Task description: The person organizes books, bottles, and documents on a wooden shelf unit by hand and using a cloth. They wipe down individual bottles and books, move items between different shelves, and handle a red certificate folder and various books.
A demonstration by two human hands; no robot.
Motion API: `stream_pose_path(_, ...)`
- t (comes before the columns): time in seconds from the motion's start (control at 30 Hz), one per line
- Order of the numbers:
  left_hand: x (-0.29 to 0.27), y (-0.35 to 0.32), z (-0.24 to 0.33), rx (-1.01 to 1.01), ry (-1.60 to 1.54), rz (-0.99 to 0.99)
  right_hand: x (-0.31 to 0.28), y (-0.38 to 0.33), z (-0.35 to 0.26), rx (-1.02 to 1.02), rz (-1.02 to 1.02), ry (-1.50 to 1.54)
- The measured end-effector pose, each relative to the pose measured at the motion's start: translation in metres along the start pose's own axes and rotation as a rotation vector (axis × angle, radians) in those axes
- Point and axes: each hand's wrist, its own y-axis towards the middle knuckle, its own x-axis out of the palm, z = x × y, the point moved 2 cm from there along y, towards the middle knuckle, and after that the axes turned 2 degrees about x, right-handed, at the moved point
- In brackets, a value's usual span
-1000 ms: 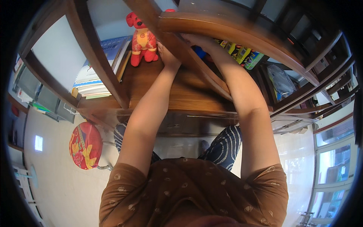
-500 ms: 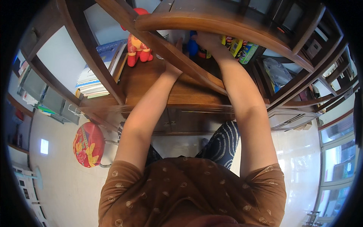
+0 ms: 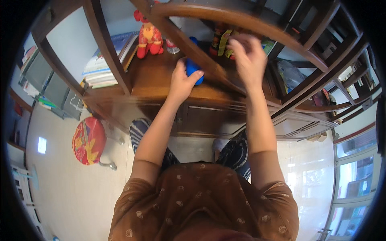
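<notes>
My left hand (image 3: 183, 80) is closed around a smooth, rounded blue bottle-like object (image 3: 195, 74) above the front of the brown wooden shelf (image 3: 150, 76). A slanting wooden bar (image 3: 187, 44) crosses in front and hides part of it; more blue shows beyond the bar. Slightly blurred, my right hand (image 3: 251, 60) is raised with its thumb apart from the bent fingers, and I see nothing in it. Just behind it stand dark and yellow packages (image 3: 219, 42), partly covered by the hand and the curved rail (image 3: 237, 18).
A red plush toy (image 3: 149, 39), a clear bottle (image 3: 172, 46) and a pile of books (image 3: 102, 72) occupy the shelf's left side. Something in clear plastic (image 3: 290, 74) lies at right. On the floor to the left is a red flowered stool (image 3: 89, 140).
My left hand has come out from behind the slanting bar and now grips the blue object, which was by my right hand. My right hand has drawn back toward me from the blue object.
</notes>
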Motion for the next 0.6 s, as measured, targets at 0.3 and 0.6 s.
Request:
stream_pose_path(0.3,-0.011,-0.087,0.037,-0.199,-0.498,0.054,0.02,-0.148,-0.018,0.026,-0.181,-0.038)
stream_pose_path(0.6,-0.019,-0.055,0.027,-0.106,-0.272,0.12,0.0,-0.14,-0.02,-0.015,-0.088,-0.114)
